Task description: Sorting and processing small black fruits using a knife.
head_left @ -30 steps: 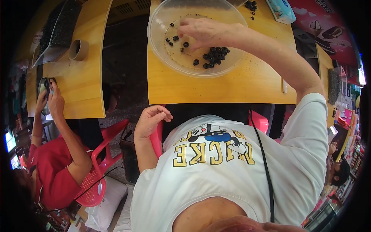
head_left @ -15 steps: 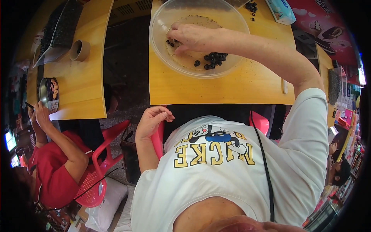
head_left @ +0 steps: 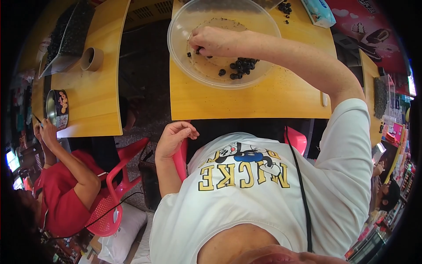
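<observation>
A wide translucent plastic bowl (head_left: 175, 66) stands on the yellow table, with small black round bead-like pieces (head_left: 242, 67) heaped on its near right side. Inside it, my right hand (head_left: 215, 42) is closed, its fingertips pinching a small black bead (head_left: 199, 50). A few more dark pieces lie around those fingertips, and the hand hides part of the bowl's bottom. Just off the table's near edge hangs my left hand (head_left: 175, 137), holding nothing, its fingers loosely bent and the thumb apart from them.
More black pieces (head_left: 285, 9) lie on the table (head_left: 246, 103) beyond the bowl, near a tissue pack (head_left: 318, 14). On the left table are a bin of dark pieces (head_left: 72, 37), a beige cup (head_left: 92, 59) and a round tin (head_left: 59, 108), where another person's hands (head_left: 47, 132) work.
My right hand's fingers have closed from a spread pose into a pinch on a bead. The bowl has shifted slightly left. My left hand has stayed put.
</observation>
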A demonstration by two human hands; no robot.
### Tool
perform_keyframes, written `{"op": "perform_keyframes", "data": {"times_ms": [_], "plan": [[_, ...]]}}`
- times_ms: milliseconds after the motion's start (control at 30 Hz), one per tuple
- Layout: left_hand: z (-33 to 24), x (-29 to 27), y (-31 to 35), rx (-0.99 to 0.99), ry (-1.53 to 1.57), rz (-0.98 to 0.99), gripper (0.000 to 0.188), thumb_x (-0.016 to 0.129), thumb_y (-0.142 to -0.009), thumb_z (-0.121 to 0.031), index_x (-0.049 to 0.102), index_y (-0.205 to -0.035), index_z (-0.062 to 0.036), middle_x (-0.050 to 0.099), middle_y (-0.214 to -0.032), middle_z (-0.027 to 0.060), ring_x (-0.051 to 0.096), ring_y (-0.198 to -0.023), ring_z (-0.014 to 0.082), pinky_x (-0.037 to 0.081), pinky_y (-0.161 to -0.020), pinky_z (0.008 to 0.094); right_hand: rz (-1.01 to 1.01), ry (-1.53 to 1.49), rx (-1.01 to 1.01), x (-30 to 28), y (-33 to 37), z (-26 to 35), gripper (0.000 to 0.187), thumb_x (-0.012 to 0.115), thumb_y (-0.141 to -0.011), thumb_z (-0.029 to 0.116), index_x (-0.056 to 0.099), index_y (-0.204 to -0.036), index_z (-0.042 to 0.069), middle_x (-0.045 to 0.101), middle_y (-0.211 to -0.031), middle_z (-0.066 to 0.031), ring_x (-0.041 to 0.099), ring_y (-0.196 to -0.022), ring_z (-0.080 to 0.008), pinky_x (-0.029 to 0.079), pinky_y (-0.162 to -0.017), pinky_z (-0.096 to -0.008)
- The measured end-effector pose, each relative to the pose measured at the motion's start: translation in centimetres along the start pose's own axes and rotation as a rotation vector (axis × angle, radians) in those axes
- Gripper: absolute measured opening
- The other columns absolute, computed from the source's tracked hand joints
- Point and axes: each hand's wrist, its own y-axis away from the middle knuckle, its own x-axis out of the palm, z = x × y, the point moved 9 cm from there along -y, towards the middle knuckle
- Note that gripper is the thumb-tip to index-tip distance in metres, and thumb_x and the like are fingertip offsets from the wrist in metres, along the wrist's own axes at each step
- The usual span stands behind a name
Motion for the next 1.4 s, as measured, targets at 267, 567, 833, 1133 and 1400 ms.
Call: {"op": "perform_keyframes", "data": {"times_ms": [267,567,833,1133,1400], "plan": [[-0.1,0.4,-0.6,0.001,-0.019,0.028,0.011,0.057,-0.084,-0.006,0.062,-0.088,0.0026,0.065,-0.082,0.0117,0.061,-0.073,0.0163,0.048,-0.07,0.0262,-0.182,-0.144,0.124,-6.8,2.3,-0.6,0.014,0.063,-0.075,0.009,0.061,-0.086,0.0,0.062,-0.073,-0.0098,0.059,-0.066,-0.0241,0.049,-0.065,-0.0315],[0.2,-0.8,-0.1,0.014,-0.065,-0.031,0.012,0.053,-0.084,-0.005,0.06,-0.088,0.0041,0.065,-0.082,0.0151,0.063,-0.072,0.0194,0.051,-0.069,0.0291,-0.578,-0.763,0.62,-15.6,19.1,-9.9,0.023,0.063,-0.082,0.018,0.062,-0.092,-0.004,0.062,-0.076,-0.0071,0.06,-0.066,-0.0122,0.05,-0.059,-0.0229],[0.2,-0.7,-0.2,0.044,-0.062,-0.05,0.011,0.052,-0.085,-0.004,0.06,-0.088,0.0035,0.064,-0.081,0.0136,0.062,-0.072,0.0186,0.05,-0.069,0.0288,-0.58,-0.172,0.817,-10.8,25.0,-23.2,0.02,0.064,-0.076,0.017,0.064,-0.087,0.0,0.064,-0.07,-0.0076,0.063,-0.06,-0.0124,0.052,-0.061,-0.0248],[0.1,-0.8,-0.2,0.049,-0.043,-0.079,0.011,0.051,-0.086,-0.003,0.06,-0.087,0.0034,0.065,-0.081,0.013,0.062,-0.073,0.0184,0.05,-0.069,0.0284,-0.655,-0.344,0.886,-10.3,24.3,-25.7,0.022,0.062,-0.082,0.021,0.066,-0.089,0.001,0.066,-0.073,-0.0086,0.066,-0.062,-0.0149,0.055,-0.064,-0.0261],[0.3,-1.0,-0.1,0.006,-0.059,-0.069,0.012,0.052,-0.086,-0.004,0.061,-0.088,0.0029,0.065,-0.08,0.0132,0.063,-0.072,0.0181,0.051,-0.069,0.029,-0.225,-0.172,0.861,-13.7,23.6,-17.1,0.02,0.058,-0.082,0.015,0.065,-0.082,-0.003,0.063,-0.066,-0.0063,0.061,-0.057,-0.0114,0.048,-0.05,-0.023]]}}
